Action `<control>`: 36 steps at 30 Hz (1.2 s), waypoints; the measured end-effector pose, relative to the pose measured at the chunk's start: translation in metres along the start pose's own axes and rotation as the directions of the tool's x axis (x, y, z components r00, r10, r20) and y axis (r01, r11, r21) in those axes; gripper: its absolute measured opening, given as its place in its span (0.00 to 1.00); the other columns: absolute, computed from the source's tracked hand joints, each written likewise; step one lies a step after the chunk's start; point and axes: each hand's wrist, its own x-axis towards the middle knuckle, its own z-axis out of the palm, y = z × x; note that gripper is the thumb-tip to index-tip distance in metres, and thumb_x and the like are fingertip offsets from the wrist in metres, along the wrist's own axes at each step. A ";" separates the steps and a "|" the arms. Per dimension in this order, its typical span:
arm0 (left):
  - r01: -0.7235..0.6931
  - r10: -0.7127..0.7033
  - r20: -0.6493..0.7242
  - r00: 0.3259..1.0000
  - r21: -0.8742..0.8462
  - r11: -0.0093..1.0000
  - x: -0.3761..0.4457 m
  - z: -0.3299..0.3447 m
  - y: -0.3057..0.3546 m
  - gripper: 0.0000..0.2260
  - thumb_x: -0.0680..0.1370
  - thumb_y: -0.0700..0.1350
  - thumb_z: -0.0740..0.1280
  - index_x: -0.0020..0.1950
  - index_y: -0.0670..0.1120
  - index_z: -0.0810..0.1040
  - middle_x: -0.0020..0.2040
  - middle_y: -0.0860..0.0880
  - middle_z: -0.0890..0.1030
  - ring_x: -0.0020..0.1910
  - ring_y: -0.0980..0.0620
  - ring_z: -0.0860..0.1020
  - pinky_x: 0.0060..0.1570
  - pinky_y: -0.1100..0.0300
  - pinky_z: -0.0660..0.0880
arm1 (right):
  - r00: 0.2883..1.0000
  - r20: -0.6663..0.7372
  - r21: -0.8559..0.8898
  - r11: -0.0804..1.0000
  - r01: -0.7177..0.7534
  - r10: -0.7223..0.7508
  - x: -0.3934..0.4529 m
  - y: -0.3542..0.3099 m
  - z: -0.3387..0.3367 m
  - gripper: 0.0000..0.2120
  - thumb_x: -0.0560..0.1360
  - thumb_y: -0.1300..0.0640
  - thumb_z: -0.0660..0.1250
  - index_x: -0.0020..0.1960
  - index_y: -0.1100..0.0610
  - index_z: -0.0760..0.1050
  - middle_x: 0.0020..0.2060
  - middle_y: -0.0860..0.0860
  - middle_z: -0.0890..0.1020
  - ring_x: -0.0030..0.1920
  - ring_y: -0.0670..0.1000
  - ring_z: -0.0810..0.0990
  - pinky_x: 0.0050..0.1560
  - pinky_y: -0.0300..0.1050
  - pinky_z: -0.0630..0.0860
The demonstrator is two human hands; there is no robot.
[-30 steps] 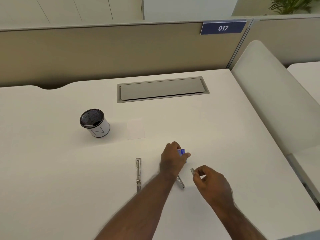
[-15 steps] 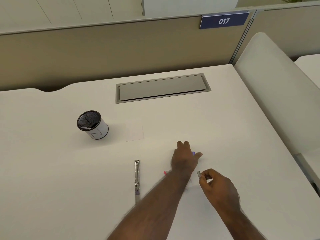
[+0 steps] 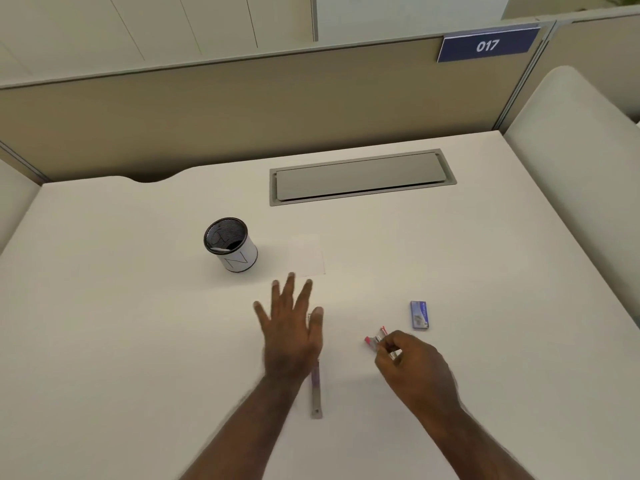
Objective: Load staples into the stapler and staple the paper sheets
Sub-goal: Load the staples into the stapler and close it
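Bright, even overhead light; soft faint shadows on the white desk [image 3: 138,341]. Left hand [image 3: 292,336] slightly motion-blurred. Wide-angle lens bends the edges.

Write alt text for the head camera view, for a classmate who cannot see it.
Over a white desk, a person's left hand spreads open above a long metal stapler part, while the right hand pinches a small silver and pink piece. A blue staple box, paper sheets and a mesh pen cup lie nearby.
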 end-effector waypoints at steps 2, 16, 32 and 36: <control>0.069 -0.075 0.070 0.995 0.084 0.994 -0.009 -0.003 -0.025 0.27 0.79 0.59 0.44 0.79 0.55 0.52 0.81 0.53 0.45 0.79 0.48 0.41 0.73 0.36 0.38 | 0.998 0.032 0.011 0.998 0.054 -0.055 -0.003 -0.013 0.017 0.06 0.72 0.44 0.65 0.40 0.46 0.75 0.31 0.37 0.78 0.34 0.41 0.77 0.35 0.38 0.70; 0.048 -0.113 0.296 0.949 0.219 0.975 -0.033 0.000 -0.059 0.22 0.82 0.47 0.54 0.77 0.50 0.61 0.80 0.42 0.54 0.78 0.42 0.54 0.73 0.42 0.55 | 0.985 0.162 0.215 0.973 -0.086 0.051 0.021 -0.054 0.092 0.09 0.74 0.54 0.65 0.35 0.50 0.75 0.32 0.43 0.81 0.36 0.42 0.79 0.33 0.31 0.69; 0.448 -0.276 0.419 0.865 -0.396 0.802 -0.018 0.007 -0.035 0.13 0.76 0.35 0.59 0.51 0.42 0.83 0.48 0.43 0.81 0.48 0.46 0.79 0.48 0.59 0.75 | 0.949 0.289 0.501 0.824 -0.265 0.130 0.027 -0.060 0.097 0.07 0.71 0.58 0.67 0.38 0.60 0.81 0.36 0.55 0.86 0.41 0.57 0.85 0.49 0.60 0.82; 0.583 -0.380 0.446 0.810 -0.539 0.608 -0.021 0.005 -0.032 0.10 0.76 0.37 0.66 0.57 0.43 0.79 0.54 0.46 0.76 0.53 0.48 0.79 0.54 0.48 0.79 | 0.952 0.284 0.531 0.807 -0.259 0.119 0.026 -0.061 0.094 0.07 0.73 0.58 0.67 0.40 0.60 0.81 0.38 0.54 0.86 0.42 0.55 0.86 0.48 0.55 0.83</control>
